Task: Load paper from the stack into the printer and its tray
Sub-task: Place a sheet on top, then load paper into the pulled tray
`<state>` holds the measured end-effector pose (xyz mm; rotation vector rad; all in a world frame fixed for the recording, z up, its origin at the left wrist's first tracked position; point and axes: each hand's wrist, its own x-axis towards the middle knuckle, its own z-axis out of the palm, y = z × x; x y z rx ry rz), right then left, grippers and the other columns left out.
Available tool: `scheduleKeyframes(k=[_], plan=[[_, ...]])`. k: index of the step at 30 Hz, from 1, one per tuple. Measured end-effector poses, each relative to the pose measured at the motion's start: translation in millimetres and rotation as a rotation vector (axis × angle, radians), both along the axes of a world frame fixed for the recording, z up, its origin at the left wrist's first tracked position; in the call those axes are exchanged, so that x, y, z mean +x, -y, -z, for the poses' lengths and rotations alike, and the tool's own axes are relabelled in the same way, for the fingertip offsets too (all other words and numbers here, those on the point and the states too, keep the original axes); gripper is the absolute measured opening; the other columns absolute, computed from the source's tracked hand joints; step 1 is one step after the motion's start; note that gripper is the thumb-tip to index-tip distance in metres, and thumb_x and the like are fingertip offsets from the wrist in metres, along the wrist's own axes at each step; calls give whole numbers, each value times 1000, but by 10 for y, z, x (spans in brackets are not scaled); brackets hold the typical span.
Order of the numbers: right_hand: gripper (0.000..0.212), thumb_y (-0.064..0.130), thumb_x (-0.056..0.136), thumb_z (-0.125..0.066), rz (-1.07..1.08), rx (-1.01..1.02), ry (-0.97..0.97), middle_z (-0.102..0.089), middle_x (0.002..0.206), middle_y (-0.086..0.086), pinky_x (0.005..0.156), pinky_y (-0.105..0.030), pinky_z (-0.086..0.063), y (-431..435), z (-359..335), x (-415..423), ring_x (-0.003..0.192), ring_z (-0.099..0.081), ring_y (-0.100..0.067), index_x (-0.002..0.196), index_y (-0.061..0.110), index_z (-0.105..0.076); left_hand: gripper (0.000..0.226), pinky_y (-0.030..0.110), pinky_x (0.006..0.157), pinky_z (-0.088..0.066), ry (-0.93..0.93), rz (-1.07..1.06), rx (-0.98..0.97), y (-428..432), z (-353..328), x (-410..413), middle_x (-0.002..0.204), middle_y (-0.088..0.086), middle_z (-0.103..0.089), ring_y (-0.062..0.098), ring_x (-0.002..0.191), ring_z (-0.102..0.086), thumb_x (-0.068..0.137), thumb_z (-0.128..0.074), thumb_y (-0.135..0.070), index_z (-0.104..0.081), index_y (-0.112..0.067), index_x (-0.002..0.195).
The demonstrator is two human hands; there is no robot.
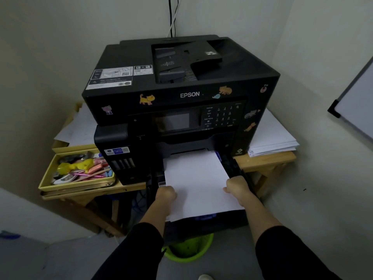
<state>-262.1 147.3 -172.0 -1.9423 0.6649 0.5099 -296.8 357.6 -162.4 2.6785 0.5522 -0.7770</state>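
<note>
A black Epson printer (181,81) with cat stickers stands on a small wooden table. Its black paper tray (236,168) is pulled out at the front, toward me. A sheaf of white paper (197,182) lies in the tray, its far end under the printer's front opening. My left hand (165,195) grips the paper's left edge and my right hand (236,187) grips its right edge, both with fingers curled. A stack of white paper (272,134) lies on the table to the right of the printer.
A yellow drawer tray (46,178) full of pens and small items sits left of the printer, with loose sheets (78,128) behind it. A green bin (189,251) stands on the floor under the tray. A whiteboard (355,102) leans at right. Walls close in on both sides.
</note>
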Motion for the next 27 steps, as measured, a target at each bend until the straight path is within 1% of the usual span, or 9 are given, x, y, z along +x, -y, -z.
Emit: scheduleKeyframes(k=[5,6,7,8,15,18,20,25,27], plan=[[27,-10,84,-48,59,17,96,-48,62,-21,59,-28,-33,-34,0,79,57,-41,-20,58,-5,-44,44,27,105,-39,45,-80,-39,-89,165,111,142,11,-44,24,130,-45,102,-38,-11,-34,-9,145],[16,-11,83,-46,56,20,120,-54,106,-38,64,-29,-34,-55,-12,82,65,-44,-23,70,-13,-55,47,26,104,-39,76,-89,-23,-92,160,110,141,11,-43,24,129,-45,100,-41,-13,-32,-10,147],[19,-12,83,-44,53,18,141,-42,81,-7,67,-30,-35,-72,-17,98,71,-46,-25,85,-12,-63,50,26,104,-38,104,-59,-22,-105,164,103,140,10,-43,24,129,-45,99,-43,-14,-30,-11,147],[26,-13,85,-43,46,25,161,-62,93,-28,68,-30,-37,-84,-11,121,75,-48,-26,100,-12,-65,51,25,105,-37,105,-59,-5,-117,132,119,140,9,-44,23,129,-44,99,-44,-15,-29,-10,148],[34,-14,85,-47,-10,-62,198,-67,109,-23,63,-28,-46,-148,55,216,81,-57,-27,112,-5,-64,48,25,108,-33,84,-64,-48,-34,355,202,123,8,-54,23,131,-43,99,-42,-12,-33,-11,146],[36,-12,87,-46,-47,-103,167,-66,114,-24,60,-28,-47,-128,125,174,83,-57,-27,118,-3,-62,39,24,83,-46,171,-689,-471,6,396,224,128,17,-57,30,127,-51,96,-45,-10,-49,-2,135],[38,-11,88,-45,-47,-125,167,-64,116,-24,63,-28,-50,-113,143,161,89,-61,-31,121,-3,-61,35,31,87,-48,166,-580,-310,-4,391,165,129,22,-58,35,122,-55,96,-45,-9,-55,4,127],[24,-5,89,-44,-23,-247,78,-52,74,-9,70,-33,-49,-90,200,157,73,-57,-28,67,1,-51,35,32,92,-48,49,-565,-187,-32,366,53,129,22,-57,32,119,-57,97,-43,-7,-50,8,129],[16,-5,90,-45,-1,-264,50,-54,80,-13,65,-30,-45,-104,215,172,76,-59,-31,78,-3,-55,35,31,95,-48,4,-575,-178,-74,401,40,130,19,-58,30,120,-57,97,-45,-8,-51,5,128]])
